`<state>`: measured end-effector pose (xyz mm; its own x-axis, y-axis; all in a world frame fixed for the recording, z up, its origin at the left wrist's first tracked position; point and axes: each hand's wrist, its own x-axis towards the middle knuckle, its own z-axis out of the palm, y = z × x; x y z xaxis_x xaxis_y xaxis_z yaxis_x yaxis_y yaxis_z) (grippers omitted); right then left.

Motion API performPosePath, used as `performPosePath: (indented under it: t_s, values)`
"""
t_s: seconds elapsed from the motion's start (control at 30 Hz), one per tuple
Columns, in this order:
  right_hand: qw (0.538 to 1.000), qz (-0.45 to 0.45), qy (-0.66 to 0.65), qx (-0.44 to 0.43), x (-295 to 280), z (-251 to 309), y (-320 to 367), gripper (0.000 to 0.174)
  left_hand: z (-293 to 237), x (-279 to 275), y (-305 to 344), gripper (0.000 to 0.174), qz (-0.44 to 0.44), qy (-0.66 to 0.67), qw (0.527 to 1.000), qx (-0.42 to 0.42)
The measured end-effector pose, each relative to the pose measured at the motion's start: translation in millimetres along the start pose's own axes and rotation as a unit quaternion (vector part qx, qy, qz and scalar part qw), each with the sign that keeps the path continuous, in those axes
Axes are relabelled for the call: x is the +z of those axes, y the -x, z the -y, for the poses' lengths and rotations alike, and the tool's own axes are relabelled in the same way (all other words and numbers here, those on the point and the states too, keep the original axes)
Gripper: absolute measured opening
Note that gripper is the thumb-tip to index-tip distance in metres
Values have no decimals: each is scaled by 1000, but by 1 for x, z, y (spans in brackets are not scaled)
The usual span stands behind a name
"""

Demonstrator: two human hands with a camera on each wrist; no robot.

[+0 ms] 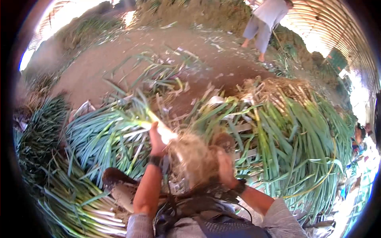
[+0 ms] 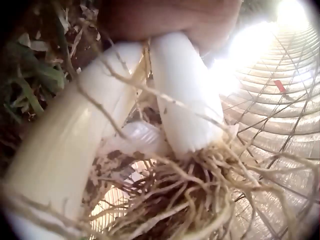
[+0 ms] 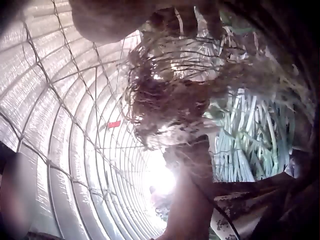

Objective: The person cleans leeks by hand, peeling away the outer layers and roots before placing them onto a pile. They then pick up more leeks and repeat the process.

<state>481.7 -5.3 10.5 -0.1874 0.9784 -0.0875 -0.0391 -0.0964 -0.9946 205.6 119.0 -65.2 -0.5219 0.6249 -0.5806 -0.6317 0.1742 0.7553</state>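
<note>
I see the left hand (image 1: 156, 139) closed round a small bunch of leeks (image 1: 139, 123), held up in front of the chest at the middle of the scene. The left wrist view shows two thick white stalks side by side, with the fingers wrapped over them just above the roots. The bunch's long axis runs from near right to far left. The root end points back toward the person, and the green leaves fan out to the far left over the piles.

The root clump (image 1: 193, 158) is a pale, stringy tangle hanging at the near end of the stalks, between the two hands. The right hand (image 1: 224, 166) is up against the right side of this clump. In the right wrist view its fingers (image 3: 197, 17) are curled into the roots and hold them.

A heap of cut leeks (image 1: 99, 137) lies to the left, with a taller stack (image 1: 301, 139) on the right. Beyond them is a dirt floor (image 1: 119, 59) strewn with leaves. A standing person (image 1: 266, 23) is at the far right, under the ribbed tunnel roof (image 1: 337, 27).
</note>
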Motion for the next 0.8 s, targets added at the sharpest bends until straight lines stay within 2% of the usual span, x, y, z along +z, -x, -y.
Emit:
performPosePath:
  t_s: [0.03, 0.07, 0.1, 0.13, 0.2, 0.23, 0.3, 0.33, 0.37, 0.4, 0.43, 0.47, 0.53, 0.6, 0.63, 0.67, 0.7, 0.73, 0.77, 0.8]
  values:
    - [1000, 6, -2, 4, 3, -2, 5, 47, -3, 1, 2, 45, 128, 111, 984, -51]
    - [999, -21, -15, 40, 5, 2, 11, 50, -7, 8, 7, 39, 259, 222, 935, -100]
    - [996, -49, -28, 75, 5, 6, 15, 54, -16, 19, 18, 31, 229, 251, 935, -100]
    - [996, -51, -25, 70, 5, 11, 15, 54, -17, 24, 19, 31, 235, 253, 933, -100]
    - [983, 146, 5, 111, 20, 32, 13, 65, -20, 32, 20, 32, 215, 260, 939, -68]
    - [984, 143, 7, 109, 27, 38, 6, 65, -24, 33, 24, 31, 213, 268, 937, -69]
    - [964, 205, 26, 165, 43, 43, -6, 63, -27, 38, 17, 31, 209, 282, 934, -66]
    - [965, 202, 28, 166, 45, 26, -10, 63, -28, 39, 13, 31, 202, 294, 932, -61]
    - [977, 199, 68, 30, 54, 23, -17, 58, -30, 39, 13, 32, 210, 294, 929, -76]
    - [969, 195, 107, -107, 57, 23, -22, 53, -36, 39, 15, 32, 219, 294, 926, -89]
    - [967, 173, 146, -119, 55, 24, -14, 44, -34, 41, 7, 32, 207, 303, 926, -88]
    - [967, 172, 148, -120, 64, 45, -4, 44, -30, 44, -5, 32, 195, 312, 926, -88]
    - [968, 170, 179, -44, 69, 86, 11, 31, -33, 47, -25, 32, 202, 287, 934, -69]
    - [964, 164, 205, 32, 60, 115, 23, 30, -36, 56, -41, 33, 210, 256, 942, -49]
    - [959, 165, 220, 71, 49, 123, 24, 34, -39, 63, -51, 36, 147, 251, 955, -53]
    - [930, 218, 189, -229, 15, 109, 33, 32, -42, 69, -58, 39, 83, 248, 963, -58]
    - [929, 221, 193, -227, -9, 123, 35, 32, -56, 72, -42, 45, 17, 209, 976, -50]
    - [981, 104, 56, -155, -29, 142, 32, 28, -54, 76, -43, 45, 21, 210, 976, -54]
    - [993, -16, -86, -79, -36, 159, 22, 26, -50, 77, -48, 45, 39, 223, 973, -54]
    - [975, -9, 171, -140, -28, 189, -11, 38, -47, 73, -58, 46, 52, 237, 969, -52]
